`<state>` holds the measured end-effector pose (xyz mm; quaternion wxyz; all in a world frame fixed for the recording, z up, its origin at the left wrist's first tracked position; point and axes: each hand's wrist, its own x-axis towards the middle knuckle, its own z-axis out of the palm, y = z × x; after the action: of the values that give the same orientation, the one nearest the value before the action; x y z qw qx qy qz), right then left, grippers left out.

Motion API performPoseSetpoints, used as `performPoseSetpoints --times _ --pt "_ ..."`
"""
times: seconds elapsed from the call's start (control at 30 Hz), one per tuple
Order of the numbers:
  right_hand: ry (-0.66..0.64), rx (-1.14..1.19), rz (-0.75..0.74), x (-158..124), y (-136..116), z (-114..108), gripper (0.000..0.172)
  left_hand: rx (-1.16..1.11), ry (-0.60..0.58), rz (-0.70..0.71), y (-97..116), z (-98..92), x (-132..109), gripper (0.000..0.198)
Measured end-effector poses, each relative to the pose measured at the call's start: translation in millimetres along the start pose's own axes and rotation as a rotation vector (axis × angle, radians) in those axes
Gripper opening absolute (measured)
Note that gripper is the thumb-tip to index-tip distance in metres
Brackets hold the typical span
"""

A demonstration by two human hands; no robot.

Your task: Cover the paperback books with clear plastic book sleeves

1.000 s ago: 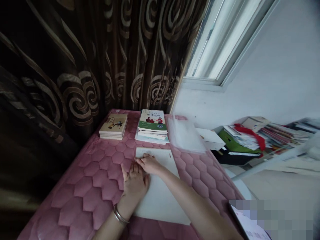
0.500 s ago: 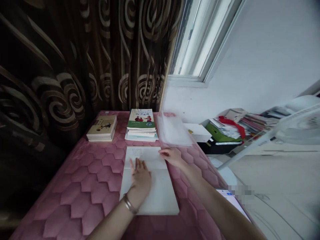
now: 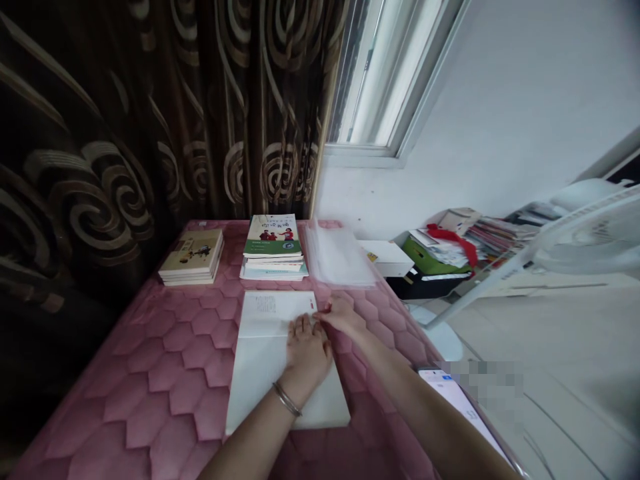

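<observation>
While left hand (image 3: 309, 351) lies palm-down, fingers slightly apart, gripping nothing, likely steadying open book (image 3: 260, 373), right hand (image 3: 342, 316) half-curls at far-right edge, hold unclear.

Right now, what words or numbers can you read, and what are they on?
None reads clearly; all too small or blurred:
White-and-green paperback: title, smaller lines.
Tan book: cover marks.
Open white paper book: printed block, red mark.
White fan pole: lettering.
Lit rectangular screen: tiny marks.
</observation>
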<state>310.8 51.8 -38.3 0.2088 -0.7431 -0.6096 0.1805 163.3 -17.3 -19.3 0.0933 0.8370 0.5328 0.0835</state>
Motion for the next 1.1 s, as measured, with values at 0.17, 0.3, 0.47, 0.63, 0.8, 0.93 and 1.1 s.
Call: performPoseSetpoints --times 0.17,0.3,0.47,0.63,0.8,0.93,1.1 --pt "0.02 -0.114 0.104 13 -13 -3 0.032 -0.005 0.049 0.003 1 2.9 -1 0.046" --pt "-0.001 -0.154 0.166 24 -20 -8 0.04 -0.014 0.034 0.003 0 0.5 0 0.047" --pt "-0.015 -0.167 0.244 32 -30 -13 0.048 -0.027 0.01 -0.015 1 -2.1 -1 0.049" --pt "0.008 -0.164 0.299 31 -40 -14 0.053 -0.045 0.046 -0.022 1 4.3 0 0.048" --pt "0.052 -0.185 0.28 28 -41 -10 0.056 -0.04 0.066 -0.02 1 5.5 -1 0.047" --pt "0.052 -0.247 0.217 25 -37 -9 0.057 -0.036 0.063 -0.011 0 0.6 -2 0.046" --pt "0.01 -0.271 0.136 4 -31 -16 0.05 -0.021 0.047 0.007 -1 -0.8 -3 0.047"
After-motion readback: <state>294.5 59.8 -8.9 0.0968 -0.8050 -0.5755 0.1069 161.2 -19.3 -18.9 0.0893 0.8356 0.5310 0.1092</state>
